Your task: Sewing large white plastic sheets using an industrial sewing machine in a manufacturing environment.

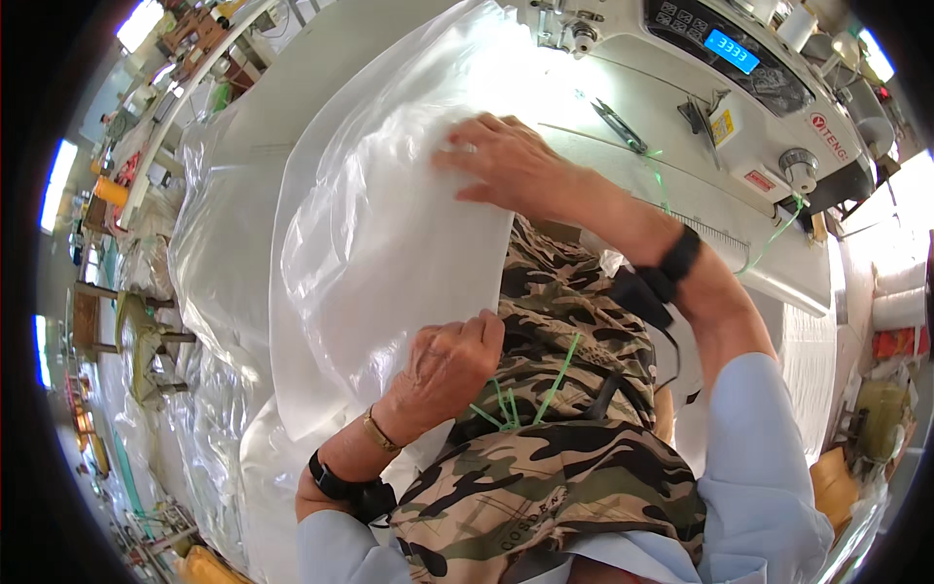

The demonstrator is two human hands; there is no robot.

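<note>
A sheet of clear, glossy plastic film, layered and wrinkled, spreads over the table and hangs toward my lap. My left hand is closed on its near right edge, fingers curled and pinching it. Farther up, my right hand lies over the film near its right edge, palm down with fingers apart, slightly blurred. The film's far end reaches the lit needle area of a white sewing machine. Whether it lies under the presser foot is hidden by glare.
Thread snips lie on the table right of my right hand. Green thread trails from the machine. A ruler strip runs along the table edge. More plastic film heaps at left, beside a stool. My camouflage apron carries green thread ends.
</note>
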